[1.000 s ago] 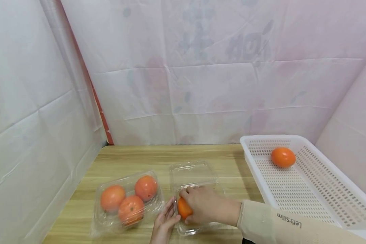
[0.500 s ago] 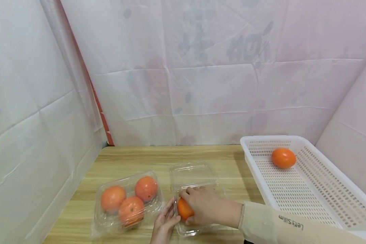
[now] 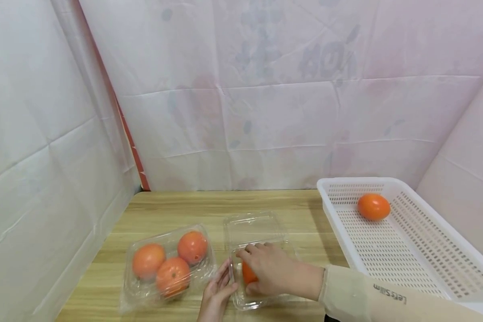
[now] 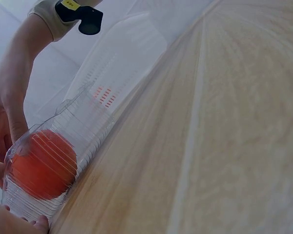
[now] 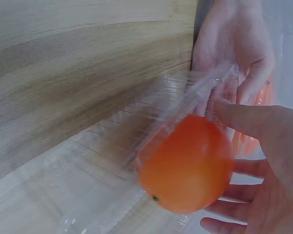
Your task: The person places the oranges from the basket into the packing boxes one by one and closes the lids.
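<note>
In the head view, a clear plastic clamshell box (image 3: 245, 305) lies on the wooden table with its lid folded back. An orange-red tomato (image 3: 248, 273) sits in its near half, partly covered by my right hand (image 3: 271, 270). That hand comes from above, thumb and fingers about the tomato (image 5: 188, 165), as the right wrist view shows. My left hand (image 3: 217, 293) holds the box's left edge, thumb at the rim and fingers along the side wall. From the left wrist view, the tomato (image 4: 44, 165) shows through the ribbed plastic wall.
A second clear box (image 3: 133, 293) with 3 tomatoes (image 3: 173, 277) stands to the left. On the right is a white perforated basket (image 3: 386, 246) with one tomato (image 3: 374, 206) at its back. Cloth walls (image 3: 265, 112) enclose the table (image 3: 185, 203).
My right hand has shifted slightly right, and the tomato under it has moved right, away from the box's left wall. The left hand stays in place.
</note>
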### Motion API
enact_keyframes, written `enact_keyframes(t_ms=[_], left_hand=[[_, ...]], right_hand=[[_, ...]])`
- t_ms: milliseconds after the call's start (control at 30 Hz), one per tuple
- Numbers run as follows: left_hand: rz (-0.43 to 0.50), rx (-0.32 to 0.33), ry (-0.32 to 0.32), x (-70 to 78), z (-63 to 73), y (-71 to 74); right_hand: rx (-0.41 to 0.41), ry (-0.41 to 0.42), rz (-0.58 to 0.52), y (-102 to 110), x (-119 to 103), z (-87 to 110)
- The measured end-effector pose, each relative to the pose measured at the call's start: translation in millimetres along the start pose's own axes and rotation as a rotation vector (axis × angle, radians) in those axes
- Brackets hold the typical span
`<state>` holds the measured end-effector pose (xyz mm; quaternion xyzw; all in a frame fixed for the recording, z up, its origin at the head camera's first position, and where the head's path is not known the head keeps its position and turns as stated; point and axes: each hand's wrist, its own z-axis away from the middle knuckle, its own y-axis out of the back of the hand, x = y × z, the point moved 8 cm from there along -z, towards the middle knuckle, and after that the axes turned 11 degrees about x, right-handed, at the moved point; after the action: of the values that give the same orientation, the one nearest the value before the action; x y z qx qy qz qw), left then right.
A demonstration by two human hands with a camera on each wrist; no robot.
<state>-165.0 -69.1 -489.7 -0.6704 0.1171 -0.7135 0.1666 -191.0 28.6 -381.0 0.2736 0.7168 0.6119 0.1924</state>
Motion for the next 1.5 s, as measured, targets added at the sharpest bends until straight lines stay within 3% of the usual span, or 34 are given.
enact_keyframes(t_ms=[400, 567, 900, 1267, 1500], left_hand=[[0.001, 0.016, 0.021, 0.5, 0.4, -0.1], [-0.001, 0.008, 0.018, 0.4, 0.2, -0.1], [0.006, 0.002, 0.013, -0.4, 0.0, -0.2], [0.004, 0.008, 0.018, 0.0, 0.8, 0.4], [-0.002, 0.022, 0.027, 1.1, 1.1, 0.1]], right_hand=[[-0.013, -0.044, -0.036, 11.2, 4.3, 1.8], [0.024, -0.075, -0.050, 19.9, 10.8, 3.8], [0.055, -0.121, -0.087, 40.4, 32.1, 14.0], [0.150, -0.147, -0.094, 56.2, 56.9, 26.3], [0.158, -0.246, -0.100, 65.6, 86.2, 36.3]])
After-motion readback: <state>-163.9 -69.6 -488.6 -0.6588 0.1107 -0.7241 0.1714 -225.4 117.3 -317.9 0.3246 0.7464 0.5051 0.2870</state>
